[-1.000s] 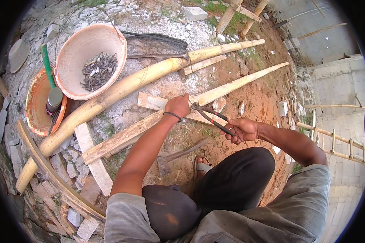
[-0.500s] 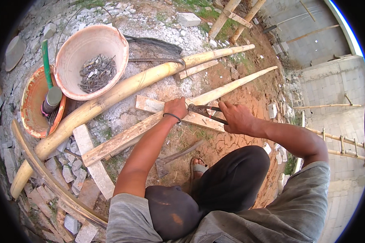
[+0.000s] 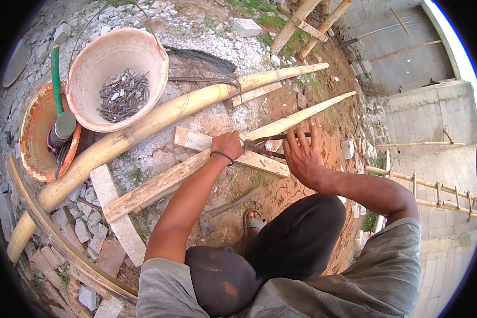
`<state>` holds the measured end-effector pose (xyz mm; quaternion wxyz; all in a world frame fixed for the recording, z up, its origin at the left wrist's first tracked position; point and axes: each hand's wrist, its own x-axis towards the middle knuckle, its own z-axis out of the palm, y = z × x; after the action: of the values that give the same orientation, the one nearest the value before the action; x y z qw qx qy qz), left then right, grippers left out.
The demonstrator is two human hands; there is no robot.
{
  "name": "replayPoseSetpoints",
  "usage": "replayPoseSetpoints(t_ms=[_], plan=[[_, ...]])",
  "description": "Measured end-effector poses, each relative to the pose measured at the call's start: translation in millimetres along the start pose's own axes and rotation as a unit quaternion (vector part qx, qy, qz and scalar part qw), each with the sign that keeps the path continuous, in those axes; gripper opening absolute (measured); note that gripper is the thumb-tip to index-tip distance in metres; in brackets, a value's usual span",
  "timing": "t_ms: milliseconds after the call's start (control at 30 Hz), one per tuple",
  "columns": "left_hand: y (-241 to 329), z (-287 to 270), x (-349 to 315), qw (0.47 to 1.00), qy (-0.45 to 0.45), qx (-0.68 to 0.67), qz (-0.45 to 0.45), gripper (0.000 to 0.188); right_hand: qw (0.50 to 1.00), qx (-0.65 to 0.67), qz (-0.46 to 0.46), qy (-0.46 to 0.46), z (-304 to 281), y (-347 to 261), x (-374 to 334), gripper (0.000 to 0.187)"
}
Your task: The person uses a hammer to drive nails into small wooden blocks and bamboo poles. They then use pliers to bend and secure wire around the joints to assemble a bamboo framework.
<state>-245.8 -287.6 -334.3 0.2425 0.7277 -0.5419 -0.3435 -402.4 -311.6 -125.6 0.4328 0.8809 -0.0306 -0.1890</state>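
Note:
My left hand (image 3: 228,147) is closed over the crossing of a long wooden board (image 3: 159,185) and a shorter plank (image 3: 192,139). Its fingertips are hidden, so what they grip cannot be made out. A pale bamboo pole (image 3: 302,115) runs away to the right from that crossing. Dark metal pincers (image 3: 262,140) have their jaws beside my left hand, at the wood. With the handles spread apart, my right hand (image 3: 306,159) is loosely around them, fingers stretched over the upper handle and the palm partly covering the lower one.
A thicker bamboo pole (image 3: 143,124) lies across the ground beyond. At the left stand a pale bucket (image 3: 82,74) of nails and an orange bucket (image 3: 34,132) with a green-handled tool (image 3: 56,79). A hammer (image 3: 228,205) lies near my foot. Rubble (image 3: 93,233) covers the left side.
My right hand has loosened and stretched its fingers, and the pincers' handles are spread wider. My left hand stays at the crossing. The whole view has shifted slightly.

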Motion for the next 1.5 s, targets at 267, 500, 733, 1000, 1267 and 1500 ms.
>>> replayPoseSetpoints(t_ms=[267,500,733,1000,1267,1500], plan=[[-3.5,4.6,2.6,1.000,0.010,-0.009,0.009,0.045,0.990,0.124,0.008,-0.073,29.3,19.0,-3.4,0.021],[-1.8,5.0,2.2,1.000,0.021,-0.001,0.007,0.044,0.993,0.115,0.022,0.029,32.0,9.7,-12.6,0.015],[0.3,-0.7,0.6,1.000,0.003,-0.006,0.004,0.053,0.996,0.085,0.023,0.010,28.4,18.6,-1.6,0.024],[-0.1,-5.9,0.0,1.000,-0.013,-0.017,0.007,0.052,0.989,0.136,0.000,-0.066,60.1,38.4,3.9,0.024],[-1.1,-7.2,1.0,0.999,-0.024,-0.028,0.019,0.048,0.974,0.219,-0.053,-0.026,95.6,60.8,2.8,0.021],[-5.3,-2.0,4.3,0.998,0.003,-0.039,0.040,0.039,0.956,0.285,-0.062,-0.038,127.3,76.3,16.7,0.025]])
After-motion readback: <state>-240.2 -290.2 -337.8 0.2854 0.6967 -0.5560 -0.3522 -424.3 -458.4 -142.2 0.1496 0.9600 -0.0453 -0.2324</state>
